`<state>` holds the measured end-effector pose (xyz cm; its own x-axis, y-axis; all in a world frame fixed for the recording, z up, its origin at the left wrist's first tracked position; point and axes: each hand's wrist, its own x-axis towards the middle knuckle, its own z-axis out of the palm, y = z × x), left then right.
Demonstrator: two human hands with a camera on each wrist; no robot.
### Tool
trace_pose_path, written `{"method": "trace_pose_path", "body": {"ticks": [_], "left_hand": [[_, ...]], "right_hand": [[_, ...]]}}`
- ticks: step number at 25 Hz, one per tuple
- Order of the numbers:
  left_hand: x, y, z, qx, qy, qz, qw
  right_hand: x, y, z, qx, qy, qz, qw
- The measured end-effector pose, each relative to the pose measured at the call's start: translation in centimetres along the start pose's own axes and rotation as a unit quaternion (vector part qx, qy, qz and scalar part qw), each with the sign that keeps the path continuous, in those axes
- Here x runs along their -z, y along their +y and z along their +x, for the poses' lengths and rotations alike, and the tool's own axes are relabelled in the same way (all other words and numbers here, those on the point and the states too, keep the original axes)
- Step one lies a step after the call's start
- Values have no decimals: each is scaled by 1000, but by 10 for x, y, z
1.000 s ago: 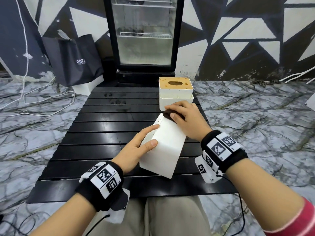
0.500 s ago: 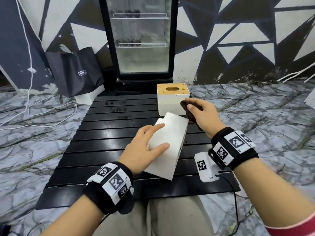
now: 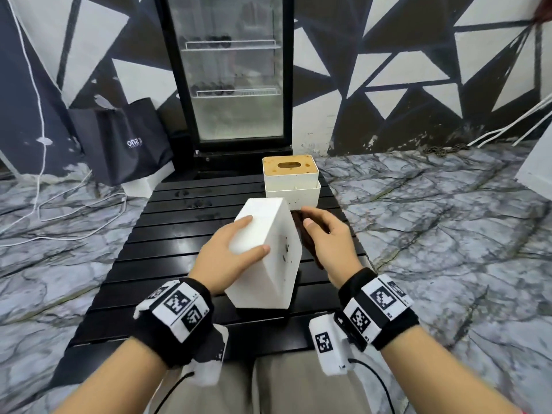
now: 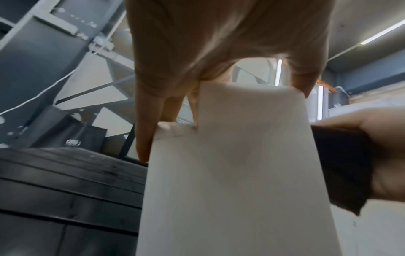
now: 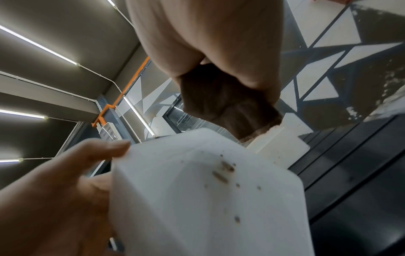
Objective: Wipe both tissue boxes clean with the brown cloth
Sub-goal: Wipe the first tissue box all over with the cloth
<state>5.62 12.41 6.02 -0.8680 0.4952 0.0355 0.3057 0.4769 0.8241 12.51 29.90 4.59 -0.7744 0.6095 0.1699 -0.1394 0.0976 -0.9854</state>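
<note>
A white tissue box [image 3: 268, 258] stands tilted on edge on the black slatted table [image 3: 167, 243]. My left hand [image 3: 236, 252] grips it from the left, thumb across the top face. Dark specks mark its right-hand face [image 5: 225, 171]. My right hand [image 3: 325, 243] holds the brown cloth [image 3: 304, 237] just to the right of that face; whether cloth touches box I cannot tell. The cloth [image 5: 228, 107] is bunched in the right fingers, and shows at the right in the left wrist view [image 4: 342, 169]. The second tissue box [image 3: 289, 180], white with a wooden slotted lid, stands at the table's far edge.
A glass-door fridge [image 3: 236, 79] stands behind the table. A dark paper bag [image 3: 122, 141] leans at the back left, with white cables [image 3: 74, 210] on the marble floor [image 3: 433, 234]. My lap is under the near table edge.
My left hand has turned the white box further up on edge, showing its speckled face. My right hand with the cloth came off the top and dropped beside the box's right side.
</note>
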Motion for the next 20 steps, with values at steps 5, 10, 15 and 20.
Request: {"method": "trace_pose_path", "body": {"ticks": [5, 10, 15, 20], "left_hand": [[23, -15, 7, 46, 10, -136, 990], [30, -21, 8, 47, 1, -171, 984], [29, -31, 11, 61, 7, -207, 976], [26, -32, 8, 64, 31, -231, 970]], "right_hand": [[-55, 9, -24, 32, -31, 1, 999], [-92, 16, -49, 110, -63, -66, 990], [-89, 26, -28, 139, -87, -121, 979], [-87, 33, -29, 101, -77, -121, 984]]}}
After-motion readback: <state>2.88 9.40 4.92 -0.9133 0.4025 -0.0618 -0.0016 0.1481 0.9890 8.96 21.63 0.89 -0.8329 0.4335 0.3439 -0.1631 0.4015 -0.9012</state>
